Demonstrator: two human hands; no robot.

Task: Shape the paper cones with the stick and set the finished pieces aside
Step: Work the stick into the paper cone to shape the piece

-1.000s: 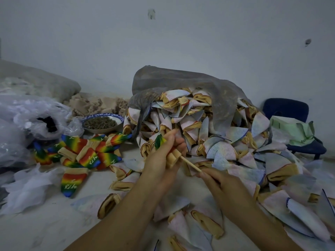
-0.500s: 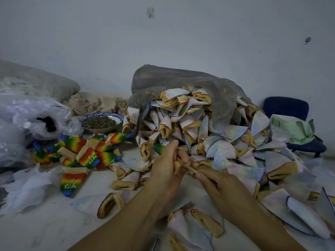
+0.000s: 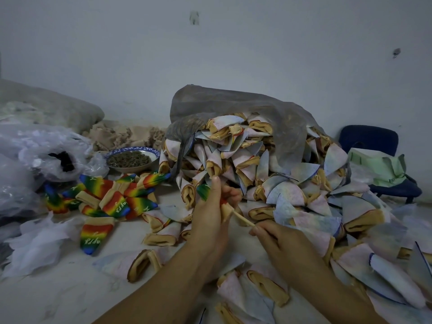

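1. Plastic bags (image 3: pixel 46 155) lie crumpled at far left; just right of them a bowl (image 3: pixel 153 155) of dark pellets sits behind a spread of rainbow cones (image 3: pixel 112 197).
2. Left hand (image 3: pixel 210 220), its grip curled around one rainbow cone (image 3: pixel 203 191), holds it raised at centre.
3. Stick (image 3: pixel 243 219) enters that cone's tan mouth, slanting down to the right.
4. Right hand (image 3: pixel 280 242) pinches the stick's lower end in a narrow grip.
5. Pale cones (image 3: pixel 292 190) spill from a grey sack (image 3: pixel 233 106); a blue chair (image 3: pixel 369 139) stands far right.
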